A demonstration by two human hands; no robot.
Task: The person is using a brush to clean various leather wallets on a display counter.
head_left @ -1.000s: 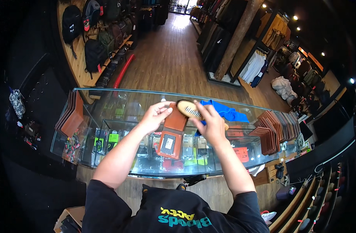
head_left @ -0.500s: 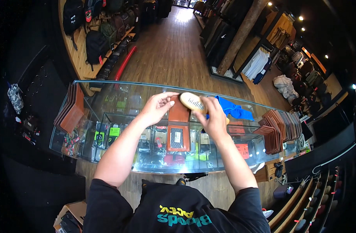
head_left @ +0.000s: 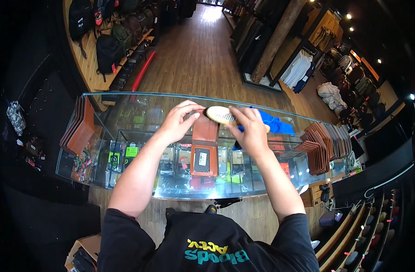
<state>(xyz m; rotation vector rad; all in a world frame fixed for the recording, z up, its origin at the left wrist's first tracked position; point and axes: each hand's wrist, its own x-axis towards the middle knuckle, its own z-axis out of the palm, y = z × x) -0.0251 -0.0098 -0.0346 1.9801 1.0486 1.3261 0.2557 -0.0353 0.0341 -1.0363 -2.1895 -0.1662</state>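
A brown leather wallet lies opened out on the glass display counter, its lower half framing a dark panel with a white label. At its far left corner, my left hand grips the edge between thumb and fingers. In my right hand is an oval brush with a pale wooden back, held over the far right part of the wallet. The brush's bristle side is mostly hidden. Beside and partly behind my right hand lies a bright blue cloth.
Brown wallets stand in a row at the counter's left end, and more wallets stand at its right. Packaged goods show through the glass counter. Beyond are backpacks and clothes racks.
The brush has turned flatter and shifted slightly left along the wallet's far edge. My left hand stays at the wallet's corner. The whole view has shifted a little.
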